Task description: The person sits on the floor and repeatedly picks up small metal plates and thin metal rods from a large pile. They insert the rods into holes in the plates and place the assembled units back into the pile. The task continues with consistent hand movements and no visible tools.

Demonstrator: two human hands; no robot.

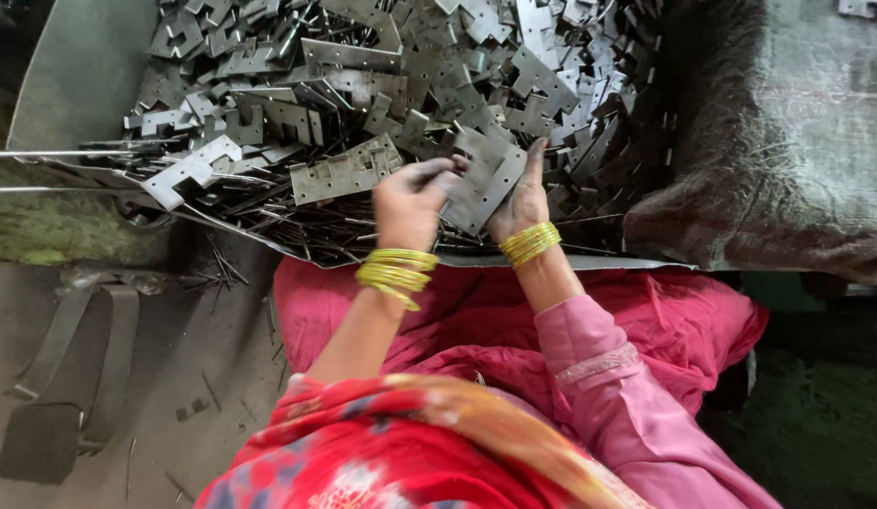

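Steel hinge plate [483, 179] sits pinched between both hands at the near edge of the heap of plates [410, 85]: left hand [410, 203] fingers curled on it, right hand [518, 198] fingers pressed flat beneath. I judge most of the heap unsorted.

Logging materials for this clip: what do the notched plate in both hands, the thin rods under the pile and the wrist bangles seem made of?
Notched plate: bare sheet metal, likely steel; flat, dull grey with sheen, punched holes. Thin rods: dark metal wire or pins, straight and thin. Bangles: glossy yellow, possibly gold-coloured metal or glass; cannot tell.
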